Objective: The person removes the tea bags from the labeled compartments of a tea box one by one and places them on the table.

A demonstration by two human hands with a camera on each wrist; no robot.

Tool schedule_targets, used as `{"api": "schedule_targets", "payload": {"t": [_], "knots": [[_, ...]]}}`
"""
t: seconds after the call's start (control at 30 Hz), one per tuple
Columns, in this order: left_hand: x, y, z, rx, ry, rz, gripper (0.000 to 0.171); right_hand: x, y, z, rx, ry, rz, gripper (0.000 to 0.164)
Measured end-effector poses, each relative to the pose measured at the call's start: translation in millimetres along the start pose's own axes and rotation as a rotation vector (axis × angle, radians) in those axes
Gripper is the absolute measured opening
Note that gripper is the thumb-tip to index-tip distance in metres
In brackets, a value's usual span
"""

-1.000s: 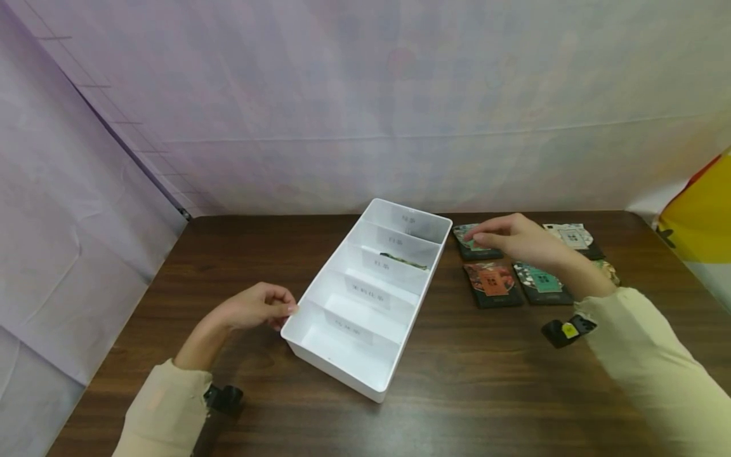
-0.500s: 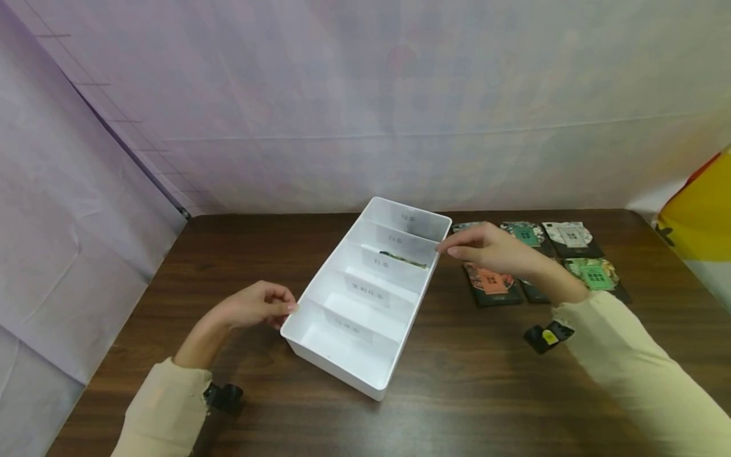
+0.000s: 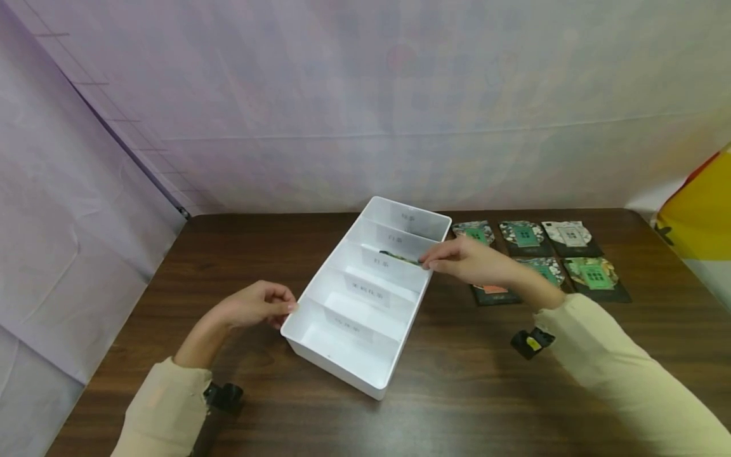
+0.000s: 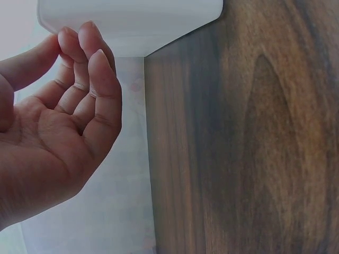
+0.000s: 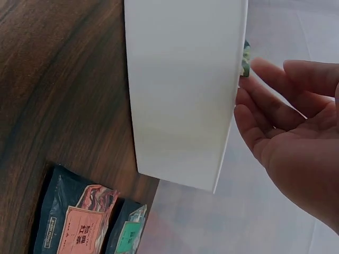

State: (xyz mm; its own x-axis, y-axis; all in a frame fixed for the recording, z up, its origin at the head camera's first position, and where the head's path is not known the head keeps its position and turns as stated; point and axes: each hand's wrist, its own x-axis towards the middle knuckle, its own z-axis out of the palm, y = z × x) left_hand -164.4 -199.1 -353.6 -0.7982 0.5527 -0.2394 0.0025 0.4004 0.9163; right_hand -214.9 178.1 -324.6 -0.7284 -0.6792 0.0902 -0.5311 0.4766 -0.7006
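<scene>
A white divided box [image 3: 337, 374] lies slantwise mid-table, its compartments marked with handwritten labels. My left hand [image 3: 258, 304] pinches its near left rim between thumb and fingertips. My right hand [image 3: 471, 260] reaches over the far right rim. Its fingertips are at the right end of a green patterned tea sachet [image 3: 396, 256], which stands behind a divider with just its upper edge showing. In the right wrist view, that sachet [image 5: 246, 59] sticks up past the rim beside my fingers [image 5: 259, 87]. Thumb and index finger look slightly apart; whether they touch the sachet is hard to tell.
Several dark tea sachets with coloured labels lie in two rows right of the box, including a white-labelled one [image 3: 571, 237] and a green-labelled one [image 3: 596, 277]. An orange-labelled sachet [image 5: 77, 222] is partly under my right arm in the head view. A pale curtain [image 3: 365, 108] hangs behind the table.
My right hand has come left from above the sachets, across the box's right rim, to the sachet inside. The sachets it covered show more. My left hand stays at the rim.
</scene>
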Motion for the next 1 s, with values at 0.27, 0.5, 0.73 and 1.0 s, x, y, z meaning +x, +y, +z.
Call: {"api": "schedule_targets", "payload": {"t": [0.27,0.5,0.73,1.0], "knots": [[0.1,0.6,0.5,0.004,-0.002,-0.001,0.015,1.9,-2.5,6.7,-0.043,-0.013,0.032,0.018],[-0.5,1.6,0.4,0.016,-0.002,-0.002,0.015,3.1,-4.7,6.6,-0.048,-0.013,0.06,0.019],[-0.9,2.8,0.4,0.022,0.002,-0.007,0.015,4.1,-6.0,5.6,-0.03,-0.002,0.086,0.019],[-0.9,2.8,0.7,0.016,0.003,-0.006,0.014,3.2,-7.2,-1.2,-0.093,0.03,0.031,0.018]]}}
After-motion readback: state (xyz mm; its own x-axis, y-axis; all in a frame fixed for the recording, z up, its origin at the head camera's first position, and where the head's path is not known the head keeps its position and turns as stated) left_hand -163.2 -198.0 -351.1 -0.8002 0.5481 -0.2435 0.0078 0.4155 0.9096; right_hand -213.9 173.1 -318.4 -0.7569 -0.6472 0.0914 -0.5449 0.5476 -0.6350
